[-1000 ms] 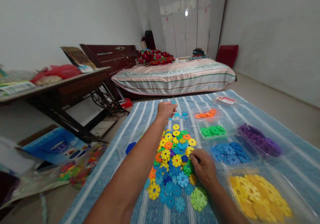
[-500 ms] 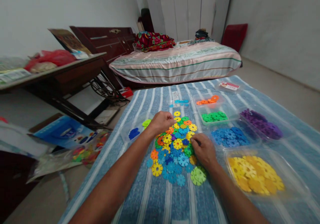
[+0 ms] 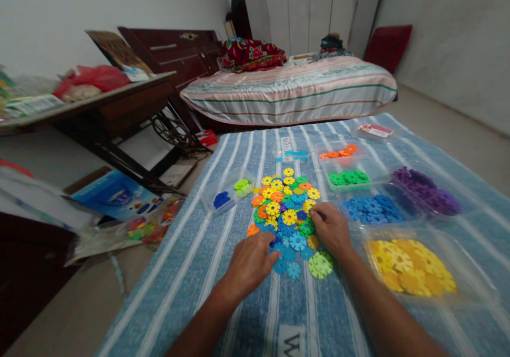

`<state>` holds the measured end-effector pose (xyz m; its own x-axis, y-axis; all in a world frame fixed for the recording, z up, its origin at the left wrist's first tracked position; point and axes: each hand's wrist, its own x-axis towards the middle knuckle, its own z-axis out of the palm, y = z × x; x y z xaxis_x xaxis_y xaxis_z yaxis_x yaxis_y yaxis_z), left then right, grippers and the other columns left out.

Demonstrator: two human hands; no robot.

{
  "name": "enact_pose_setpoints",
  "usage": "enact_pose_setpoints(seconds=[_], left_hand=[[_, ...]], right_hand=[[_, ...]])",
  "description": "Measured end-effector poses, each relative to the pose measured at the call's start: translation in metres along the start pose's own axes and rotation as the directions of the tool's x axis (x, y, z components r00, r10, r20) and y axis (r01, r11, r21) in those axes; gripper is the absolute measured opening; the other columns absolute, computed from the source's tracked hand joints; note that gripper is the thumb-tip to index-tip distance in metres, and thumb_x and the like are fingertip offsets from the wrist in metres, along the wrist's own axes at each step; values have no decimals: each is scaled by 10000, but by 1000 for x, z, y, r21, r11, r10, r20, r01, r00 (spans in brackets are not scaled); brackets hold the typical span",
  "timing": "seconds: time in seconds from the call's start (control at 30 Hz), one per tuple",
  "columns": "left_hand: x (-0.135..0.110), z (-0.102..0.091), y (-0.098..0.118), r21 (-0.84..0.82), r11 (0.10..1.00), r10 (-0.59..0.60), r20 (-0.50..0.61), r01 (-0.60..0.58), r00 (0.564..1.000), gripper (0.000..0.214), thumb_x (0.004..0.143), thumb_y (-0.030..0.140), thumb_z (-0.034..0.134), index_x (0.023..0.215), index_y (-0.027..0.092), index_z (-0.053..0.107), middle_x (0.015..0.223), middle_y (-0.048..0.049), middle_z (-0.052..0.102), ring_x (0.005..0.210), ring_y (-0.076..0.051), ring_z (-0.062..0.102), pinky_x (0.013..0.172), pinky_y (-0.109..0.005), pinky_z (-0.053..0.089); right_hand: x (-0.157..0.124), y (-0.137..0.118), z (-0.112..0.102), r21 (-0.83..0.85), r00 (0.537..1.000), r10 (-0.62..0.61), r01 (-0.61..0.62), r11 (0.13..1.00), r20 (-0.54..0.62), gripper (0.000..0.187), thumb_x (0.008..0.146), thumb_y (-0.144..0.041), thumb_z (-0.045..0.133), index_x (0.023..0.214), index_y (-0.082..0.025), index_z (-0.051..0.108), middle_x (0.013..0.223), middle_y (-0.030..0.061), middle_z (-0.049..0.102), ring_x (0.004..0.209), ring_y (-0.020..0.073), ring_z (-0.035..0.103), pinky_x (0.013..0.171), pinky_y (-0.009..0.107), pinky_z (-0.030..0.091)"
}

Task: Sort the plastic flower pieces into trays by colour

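A mixed pile of flower-shaped plastic discs (image 3: 289,217) in several colours lies on the striped cloth. My left hand (image 3: 251,258) is at the pile's near left edge, thumb and fingers apart over dark blue and light blue discs. At the right edge my right hand (image 3: 330,227) is closed, its fingertips beside yellow and green discs; whatever it may hold is hidden. Light green discs (image 3: 321,265) lie stacked just below that hand. To the right stand clear boxes with yellow discs (image 3: 410,266), blue discs (image 3: 372,210), purple discs (image 3: 424,189) and green discs (image 3: 348,178).
Orange discs (image 3: 338,152) sit in a far box. On the left, a clear box (image 3: 211,208) holds dark blue and light green discs. Light blue discs (image 3: 295,155) lie beyond the pile. A bed (image 3: 287,96) stands behind, a sewing-machine table (image 3: 115,99) at left.
My left hand has moved from the pile's far side toward me, to its near left edge, and its fingers have opened. My right hand stays at the right edge. The view has shifted slightly.
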<state>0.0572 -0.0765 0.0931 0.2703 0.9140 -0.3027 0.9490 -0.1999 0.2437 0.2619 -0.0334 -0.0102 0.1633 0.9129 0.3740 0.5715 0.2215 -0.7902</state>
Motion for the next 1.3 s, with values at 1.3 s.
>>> enact_pose_setpoints(seconds=[1.3], left_hand=[[100,-44,14,-867,497,-219,-95,27,971,215,614,229,709,762,151,573,465,71,522,371,-53,408,397,-167,299]], right_hand=[[1,-3,11,48,1000,3,-2,999,-9,174,821,-219,472,722,-201,614,765,24,622,765,179,556,724,282,394]])
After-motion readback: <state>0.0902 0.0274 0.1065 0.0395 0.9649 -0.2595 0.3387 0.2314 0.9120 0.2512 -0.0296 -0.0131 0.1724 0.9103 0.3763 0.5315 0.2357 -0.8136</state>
